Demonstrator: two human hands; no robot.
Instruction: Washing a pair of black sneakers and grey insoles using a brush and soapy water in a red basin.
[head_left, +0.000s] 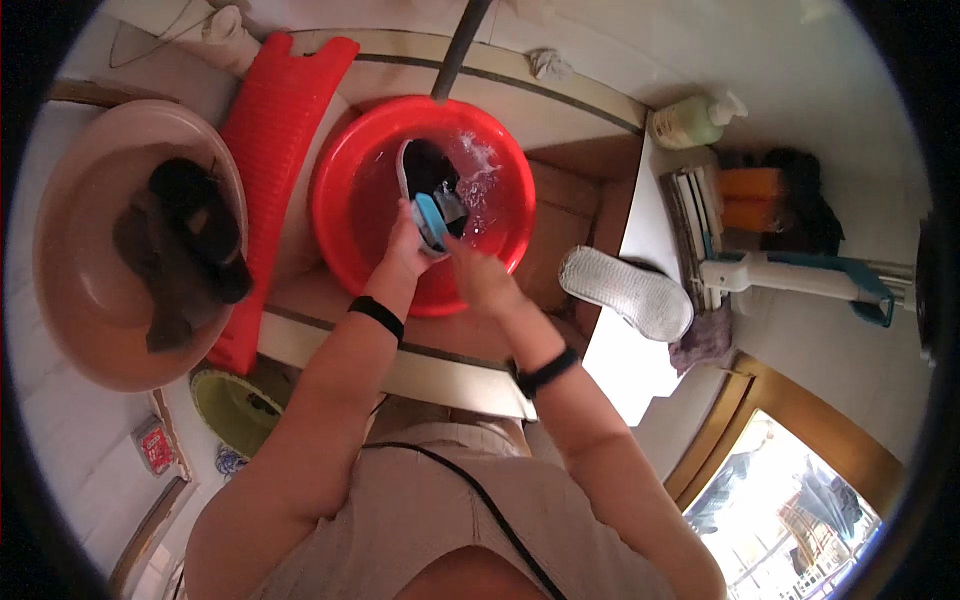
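My left hand (409, 241) grips the near end of a dark shoe with a pale sole edge (424, 166), held over the red plastic basin (324, 225). My right hand (480, 274) is closed on a blue-backed brush (430, 217) that lies against the shoe; the hand looks slightly blurred. Water splashes and bubbles show in the basin right of the shoe. A second shoe (626, 292) rests sole up on the white ledge at the right.
A red plastic washboard (289, 127) leans left of the basin. Farther left, a pinkish basin (82, 285) holds dark, wet items. A dark pipe (459, 52) comes down above the red basin. A pump bottle (686, 124) stands at the upper right, and a green basin (214, 405) sits lower left.
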